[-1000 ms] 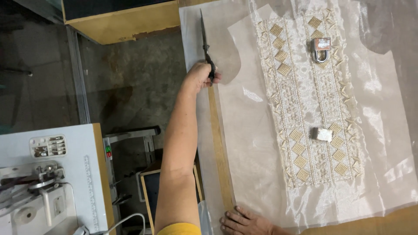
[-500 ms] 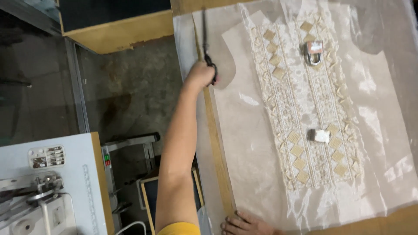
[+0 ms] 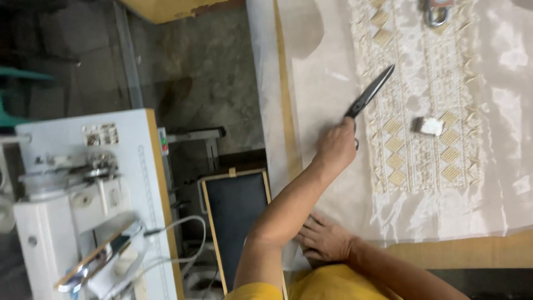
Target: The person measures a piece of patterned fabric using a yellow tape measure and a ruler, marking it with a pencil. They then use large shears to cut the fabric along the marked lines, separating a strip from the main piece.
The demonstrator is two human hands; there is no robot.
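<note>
Left hand point(image 3: 335, 149): gripping black scissors point(image 3: 368, 93) over embroidered sheer fabric point(image 3: 422, 111). Right hand point(image 3: 323, 240): fingers spread flat on fabric's near edge.

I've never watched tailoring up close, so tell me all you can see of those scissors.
The scissors are long, dark and look like metal, with the blades shut or nearly so. Their tip points up and to the right, over the embroidered cream fabric. The left hand grips the handles, which its fingers mostly hide. Whether the blades touch the cloth cannot be told.
</note>
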